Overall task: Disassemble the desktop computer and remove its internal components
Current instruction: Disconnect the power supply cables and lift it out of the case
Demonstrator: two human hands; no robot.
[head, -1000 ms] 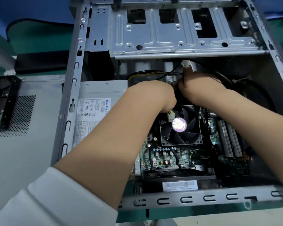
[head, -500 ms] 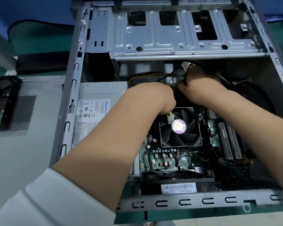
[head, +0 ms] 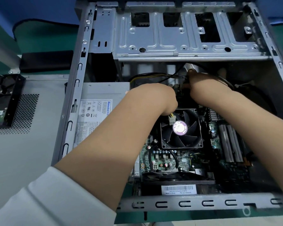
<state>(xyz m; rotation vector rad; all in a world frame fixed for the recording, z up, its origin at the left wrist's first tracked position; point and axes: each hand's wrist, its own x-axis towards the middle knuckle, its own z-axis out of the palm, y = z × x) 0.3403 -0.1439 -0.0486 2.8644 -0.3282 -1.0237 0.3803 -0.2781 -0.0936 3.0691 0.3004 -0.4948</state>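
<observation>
Inside the open case (head: pixel 82 95), lying on its side on the green surface (head: pixel 44 39), a cable bundle (head: pixel 155 75) is being gripped by the right hand (head: pixel 207 88) just above the fan (head: pixel 180 128); the left hand (head: pixel 155 100) is being held curled beside it, a small white plug (head: pixel 171 119) showing beneath its fist. The plug is judged to be pinched by that hand, though the fingers themselves are hidden from view. Damage is being risked if the bundle is pulled by its wires rather than its connector, since a latch may be snapped or the board (head: pixel 167 160) flexed; knuckles may also be scraped on the metal drive cage (head: pixel 170 38) close overhead. Both forearms are being reached in from the near edge, wrists bent downward, the hands nearly touching; a removed drive (head: pixel 0 101) is lying on the side panel (head: pixel 31 152) at left.
</observation>
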